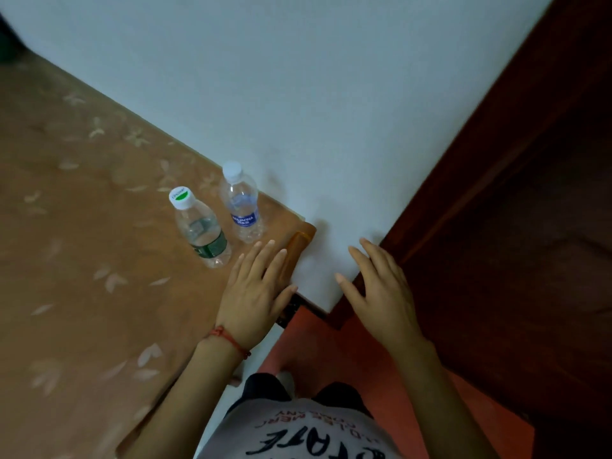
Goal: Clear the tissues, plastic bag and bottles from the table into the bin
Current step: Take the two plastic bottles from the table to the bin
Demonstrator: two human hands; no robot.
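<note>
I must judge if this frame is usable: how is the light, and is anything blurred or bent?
Head view: dim, bluish light; the wall casts only soft shadows; both bottles are fairly sharp, the left hand and right hand slightly soft; wide-angle lens slants the table edges; no glare.

Two clear plastic water bottles are standing upright near the far right corner of the brown floral-patterned table, the green-labelled bottle with the white-and-green cap sitting left of and nearer than the blue-labelled bottle with the white cap, the two just beside each other. The left hand is hovering flat over the table's right edge, just in front of the bottles, touching neither. The right hand is hanging to its right, off the table, before the pale plaster wall and beside the dark wooden door.
</note>
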